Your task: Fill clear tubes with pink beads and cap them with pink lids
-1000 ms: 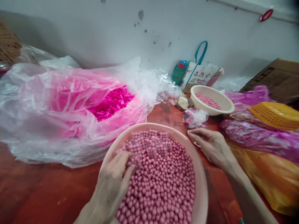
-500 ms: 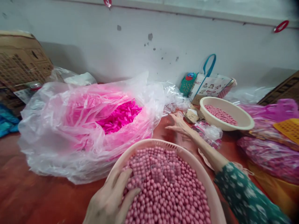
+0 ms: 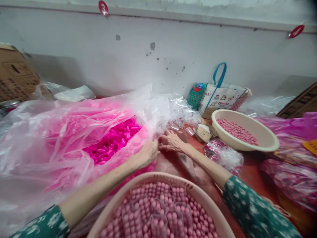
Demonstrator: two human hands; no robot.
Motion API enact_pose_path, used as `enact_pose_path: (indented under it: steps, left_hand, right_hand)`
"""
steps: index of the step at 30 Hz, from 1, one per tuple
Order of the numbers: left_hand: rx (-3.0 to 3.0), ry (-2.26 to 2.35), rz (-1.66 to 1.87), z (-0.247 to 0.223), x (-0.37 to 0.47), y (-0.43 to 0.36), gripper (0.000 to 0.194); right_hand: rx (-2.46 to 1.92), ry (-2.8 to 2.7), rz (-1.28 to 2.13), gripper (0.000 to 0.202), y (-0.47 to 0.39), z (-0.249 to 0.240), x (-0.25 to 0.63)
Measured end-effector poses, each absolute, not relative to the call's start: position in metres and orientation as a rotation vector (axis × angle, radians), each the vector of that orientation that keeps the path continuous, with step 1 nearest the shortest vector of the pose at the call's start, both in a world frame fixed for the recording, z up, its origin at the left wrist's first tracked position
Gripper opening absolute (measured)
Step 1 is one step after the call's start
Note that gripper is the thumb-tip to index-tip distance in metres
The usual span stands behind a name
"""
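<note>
My left hand (image 3: 148, 152) reaches over the edge of a large clear bag (image 3: 74, 112) of bright pink plastic pieces (image 3: 111, 140). Its fingertips meet those of my right hand (image 3: 170, 141) beside the bag; what lies between them is too blurred to make out. Both hands are beyond a pink basin (image 3: 158, 175) at the bottom of the view. Pink beads (image 3: 198, 211) fill the basin, with several small clear boxes of beads (image 3: 158, 224) on top. Small clear boxes (image 3: 189, 131) lie loose just past my right hand.
A cream bowl (image 3: 268, 140) of pink beads stands at the right, near a tote bag (image 3: 223, 97) against the wall. Wrapped pink packets (image 3: 292, 178) lie far right. A cardboard box (image 3: 17, 72) stands at the left.
My left hand has left the beads in the basin and moved forward to meet my right hand, which has shifted left. The view has shifted, and the basin sits lower.
</note>
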State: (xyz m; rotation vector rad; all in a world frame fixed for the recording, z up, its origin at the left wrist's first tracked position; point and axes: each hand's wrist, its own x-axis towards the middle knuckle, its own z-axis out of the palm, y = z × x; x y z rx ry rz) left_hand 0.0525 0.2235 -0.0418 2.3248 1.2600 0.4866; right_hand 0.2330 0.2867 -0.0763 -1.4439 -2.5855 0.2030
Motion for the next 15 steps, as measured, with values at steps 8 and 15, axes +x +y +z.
enact_pose_path:
  steps: [8,15]
  left_hand:
    - [2.365,1.479,0.596,-0.047,0.058,0.245,0.031]
    - [2.449,1.446,0.687,-0.049,0.103,0.307,0.03]
  right_hand:
    - [-1.884,-1.863,0.073,0.032,0.362,-0.034,0.319]
    - [-1.968,-1.537,0.269,0.032,0.419,-0.044,0.346]
